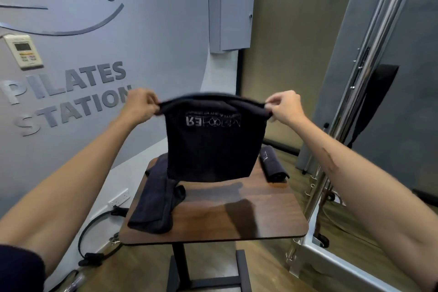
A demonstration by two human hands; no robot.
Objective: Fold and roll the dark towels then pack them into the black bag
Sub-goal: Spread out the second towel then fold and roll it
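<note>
Three dark towels are in view. One, the held towel (212, 147), hangs in the air above the far half of the wooden worktop (237, 216). Its top edge is stretched between both hands and its lower edge reaches down to about the worktop's surface. Pale lettering, seen reversed, runs across its upper part. The left hand (139, 104) has its grip closed on the towel's top left corner, fingers and thumb curled round the rolled-over edge. The right hand (284, 106) pinches the top right corner the same way. Both arms are stretched forward and bare to above the elbow.

The second is a loose towel (154, 199), lying crumpled along the worktop's left side, with one end drooping over the near left corner. The third is a rolled towel (272, 165), a tight cylinder lying at the worktop's far right corner, apart from the held one.

No bag can be made out with certainty.

Beyond the worktop stands a grey wall with raised letters (71, 97) and a wall controller (23, 51). A grey metal cabinet (228, 10) hangs higher up on it. A chrome frame (355, 102) rises to the worktop's right.
</note>
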